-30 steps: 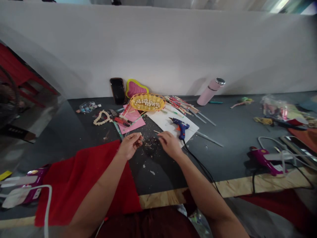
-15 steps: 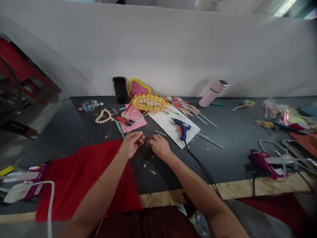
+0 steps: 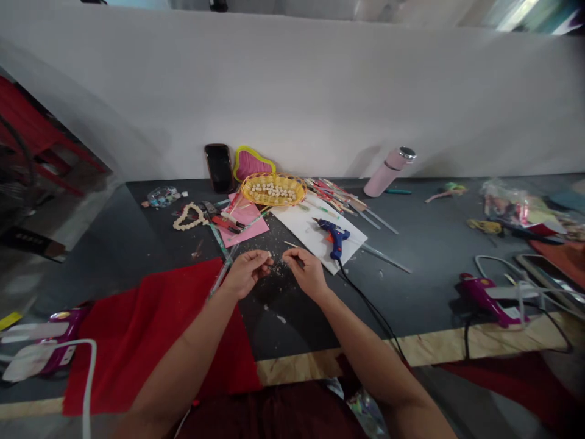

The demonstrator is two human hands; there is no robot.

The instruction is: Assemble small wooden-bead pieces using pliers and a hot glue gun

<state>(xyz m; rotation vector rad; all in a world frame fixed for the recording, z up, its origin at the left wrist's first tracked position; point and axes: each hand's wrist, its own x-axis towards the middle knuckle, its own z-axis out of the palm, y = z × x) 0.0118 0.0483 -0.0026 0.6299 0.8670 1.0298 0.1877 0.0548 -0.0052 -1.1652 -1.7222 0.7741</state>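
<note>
One dark table (image 3: 297,326): left hand (image 3: 247,272) pinches one pale bit (image 3: 269,253); right hand (image 3: 308,272), hold unclear.

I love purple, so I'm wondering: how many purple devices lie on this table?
2: the left purple device, beside the red cloth, and the right purple device, near the table's front edge. The clutter may hide others.

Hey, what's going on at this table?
A person is working with both bare hands over a dark tabletop. The left hand pinches a small pale piece at its fingertips. The right hand is close by, fingers drawn together; whatever may be between them is too small to tell. Just beyond, a blue glue gun lies on a white sheet, and a yellow basket holds more small pale pieces.
</note>
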